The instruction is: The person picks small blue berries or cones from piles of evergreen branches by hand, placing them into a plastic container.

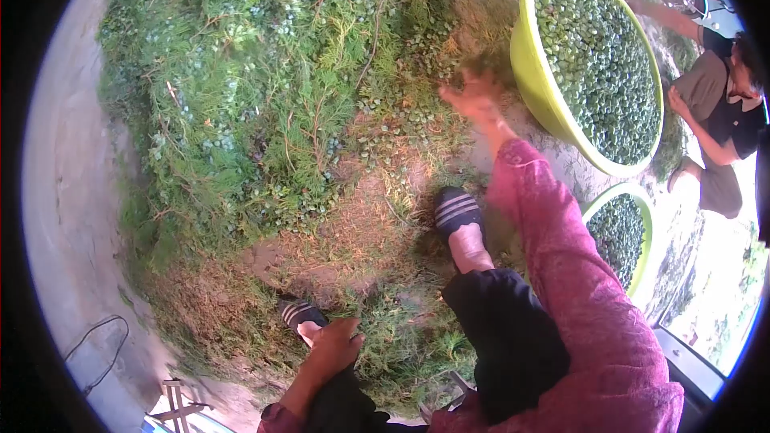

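My right hand (477, 100), blurred by motion, reaches out past my shoe with its fingers apart. It is over the ground between the heap of cut evergreen branches (265, 72) and the large yellow-green tub (533, 88), and I see nothing held in it. Many small green berries or cones (597, 64) fill that tub nearly to the rim. My left hand (333, 349) rests on my left knee, fingers loosely stretched and nothing in them. Bluish berries (212, 136) show among the green sprigs of the heap. Loose green ones (393, 120) lie at its near edge.
A smaller light-green tub (646, 232) of similar berries stands beside my right sleeve. Another person (726, 112) crouches beyond the tubs, an arm stretched toward the far side. My shoes (459, 210) are on scattered sprigs. A pale wall or slab (72, 160) borders the left.
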A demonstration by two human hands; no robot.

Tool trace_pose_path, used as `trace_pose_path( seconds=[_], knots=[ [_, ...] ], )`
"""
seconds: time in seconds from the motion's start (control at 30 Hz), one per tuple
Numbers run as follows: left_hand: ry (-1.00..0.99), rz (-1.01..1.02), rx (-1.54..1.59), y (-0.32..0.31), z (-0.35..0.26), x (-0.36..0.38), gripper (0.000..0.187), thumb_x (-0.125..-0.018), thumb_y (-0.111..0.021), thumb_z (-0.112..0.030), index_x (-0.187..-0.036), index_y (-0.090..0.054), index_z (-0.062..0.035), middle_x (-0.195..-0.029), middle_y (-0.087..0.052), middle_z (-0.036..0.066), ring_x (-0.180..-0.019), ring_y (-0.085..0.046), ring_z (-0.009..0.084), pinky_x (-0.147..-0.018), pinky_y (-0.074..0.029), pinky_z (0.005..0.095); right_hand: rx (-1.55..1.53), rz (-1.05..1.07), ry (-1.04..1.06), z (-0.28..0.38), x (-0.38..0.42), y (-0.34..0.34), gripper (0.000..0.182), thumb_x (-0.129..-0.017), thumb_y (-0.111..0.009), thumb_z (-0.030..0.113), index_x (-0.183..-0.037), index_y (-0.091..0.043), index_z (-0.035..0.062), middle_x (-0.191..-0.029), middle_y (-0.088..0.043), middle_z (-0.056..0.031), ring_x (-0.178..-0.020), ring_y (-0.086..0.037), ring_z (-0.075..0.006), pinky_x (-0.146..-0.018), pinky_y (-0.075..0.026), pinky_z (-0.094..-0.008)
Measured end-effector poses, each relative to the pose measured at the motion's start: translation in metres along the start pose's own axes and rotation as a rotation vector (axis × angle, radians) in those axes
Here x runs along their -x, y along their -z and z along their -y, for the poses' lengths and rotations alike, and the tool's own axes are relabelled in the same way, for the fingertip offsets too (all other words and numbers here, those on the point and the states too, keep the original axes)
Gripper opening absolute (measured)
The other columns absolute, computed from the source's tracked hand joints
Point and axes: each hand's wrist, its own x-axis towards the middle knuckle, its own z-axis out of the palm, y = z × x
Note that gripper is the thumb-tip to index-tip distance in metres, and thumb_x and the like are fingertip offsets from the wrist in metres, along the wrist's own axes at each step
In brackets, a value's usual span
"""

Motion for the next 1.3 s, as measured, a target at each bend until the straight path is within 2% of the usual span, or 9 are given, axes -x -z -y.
trace_pose_path(
  seconds=[0.2, 0.33, 0.5, 0.57, 0.8, 0.97, 1.03, 1.2, 1.3],
  knots=[
    [-0.070, 0.020, -0.121, 0.008, -0.015, -0.019, 0.035, -0.077, -0.061, -0.021, -0.105, -0.053, -0.0016, -0.095, -0.057, 0.020, -0.084, -0.057, 0.0381, -0.072, -0.046, 0.0446, 0.170, 0.310, 0.660, 0.065, 0.091, 0.008, 0.069, -0.082, -0.052, 0.051, -0.137, -0.030, 0.0168, -0.144, -0.011, -0.0209, -0.132, -0.013, -0.0413, -0.109, -0.009, -0.0489],
    [-0.043, -0.021, -0.103, 0.020, -0.019, -0.018, 0.034, -0.077, -0.061, -0.021, -0.105, -0.054, -0.0024, -0.093, -0.057, 0.020, -0.082, -0.057, 0.0384, -0.070, -0.047, 0.0449, 0.085, -0.115, 0.218, 0.022, 0.012, 0.019, 0.073, -0.079, -0.055, 0.052, -0.137, -0.031, 0.0147, -0.144, -0.016, -0.0199, -0.133, -0.015, -0.0353, -0.108, -0.016, -0.0449],
    [-0.023, 0.021, -0.107, 0.012, -0.014, -0.025, 0.033, -0.077, -0.061, -0.020, -0.104, -0.054, -0.0031, -0.091, -0.056, 0.020, -0.081, -0.057, 0.0388, -0.069, -0.047, 0.0456, -0.018, 0.063, -0.091, -0.018, -0.042, 0.023, 0.073, -0.082, -0.054, 0.048, -0.138, -0.026, 0.0110, -0.143, -0.016, -0.0207, -0.133, -0.011, -0.0378, -0.109, -0.013, -0.0456],
    [-0.016, 0.055, -0.165, 0.011, -0.014, -0.033, 0.033, -0.077, -0.060, -0.020, -0.106, -0.054, -0.0041, -0.091, -0.057, 0.019, -0.081, -0.057, 0.0384, -0.069, -0.047, 0.0454, 0.022, 0.137, 0.069, 0.008, -0.009, 0.001, 0.073, -0.082, -0.045, 0.058, -0.138, -0.026, 0.0173, -0.144, -0.014, -0.0182, -0.134, -0.008, -0.0365, -0.110, -0.012, -0.0440],
    [0.026, 0.012, -0.108, 0.010, -0.017, -0.034, 0.037, -0.078, -0.059, -0.024, -0.110, -0.053, -0.0049, -0.097, -0.057, 0.019, -0.086, -0.056, 0.0372, -0.074, -0.046, 0.0447, 0.111, 0.157, 0.543, 0.062, 0.112, -0.031, 0.072, -0.072, -0.069, 0.035, -0.133, -0.036, 0.0155, -0.143, -0.014, -0.0160, -0.127, -0.022, -0.0408, -0.099, -0.023, -0.0635],
    [-0.104, 0.004, -0.111, -0.004, -0.012, -0.039, 0.035, -0.077, -0.062, -0.023, -0.107, -0.054, -0.0055, -0.093, -0.058, 0.017, -0.082, -0.058, 0.0368, -0.070, -0.047, 0.0441, 0.087, 0.317, 0.943, 0.060, 0.182, -0.082, 0.065, -0.069, -0.067, 0.041, -0.125, -0.046, 0.0173, -0.140, -0.024, -0.0158, -0.125, -0.025, -0.0396, -0.094, -0.031, -0.0580],
    [-0.100, -0.015, -0.089, -0.006, -0.007, -0.038, 0.035, -0.077, -0.062, -0.023, -0.107, -0.054, -0.0056, -0.092, -0.058, 0.018, -0.082, -0.058, 0.0368, -0.070, -0.047, 0.0444, -0.320, 0.322, 1.061, 0.048, 0.185, -0.089, 0.064, -0.069, -0.066, 0.042, -0.124, -0.047, 0.0164, -0.136, -0.031, -0.0179, -0.121, -0.031, -0.0402, -0.099, -0.029, -0.0517],
    [-0.129, -0.077, 0.017, -0.022, 0.019, -0.035, 0.033, -0.078, -0.061, -0.024, -0.105, -0.054, -0.0065, -0.092, -0.058, 0.018, -0.082, -0.057, 0.0374, -0.070, -0.046, 0.0456, 0.151, -0.009, 0.431, 0.009, 0.130, -0.034, 0.062, -0.070, -0.068, 0.034, -0.126, -0.046, 0.0163, -0.134, -0.032, -0.0192, -0.116, -0.036, -0.0397, -0.096, -0.033, -0.0503],
    [-0.170, -0.067, 0.016, -0.026, 0.019, -0.038, 0.033, -0.079, -0.060, -0.024, -0.105, -0.053, -0.0060, -0.091, -0.057, 0.018, -0.082, -0.057, 0.0383, -0.070, -0.045, 0.0464, 0.138, 0.104, 0.518, -0.003, 0.137, -0.046, 0.064, -0.069, -0.069, 0.034, -0.125, -0.046, 0.0163, -0.137, -0.025, -0.0189, -0.119, -0.032, -0.0407, -0.095, -0.030, -0.0543]
  ],
)
